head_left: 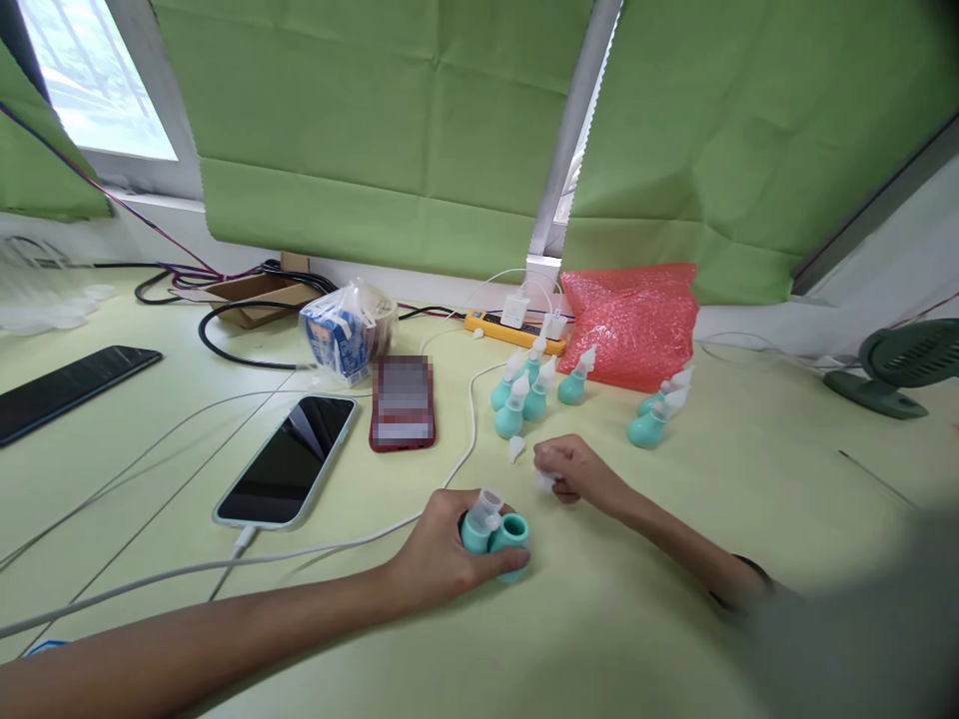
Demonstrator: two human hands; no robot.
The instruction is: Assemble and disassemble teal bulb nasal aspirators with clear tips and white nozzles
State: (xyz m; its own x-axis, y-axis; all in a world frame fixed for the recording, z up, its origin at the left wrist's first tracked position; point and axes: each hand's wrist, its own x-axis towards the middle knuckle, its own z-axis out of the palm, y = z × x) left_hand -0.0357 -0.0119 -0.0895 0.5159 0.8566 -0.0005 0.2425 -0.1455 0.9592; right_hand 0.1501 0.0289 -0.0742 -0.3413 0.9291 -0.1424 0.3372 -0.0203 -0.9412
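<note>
Two teal bulbs sit side by side in my left hand (450, 549), whose fingers and thumb wrap round them. One bulb (476, 532) carries a clear tube (488, 507); the other bulb (510, 539) has an open round mouth. My right hand (573, 469) is closed, low over the table, with a whitish translucent piece (546, 481) partly showing under its fingers. Just left of it lies a small white tip (516, 449). Several teal bulbs with translucent tips (510, 414) stand in a group behind, and two more (647, 427) are at the right.
A white cable (345, 544) crosses the pale green table (599, 639) beside my left hand. Phones (289, 464) lie at the left. Farther back are a bagged blue box (337, 340), a yellow power strip (490, 328) and a red bubble-wrap bag (629, 325). A green fan (899, 364) stands right.
</note>
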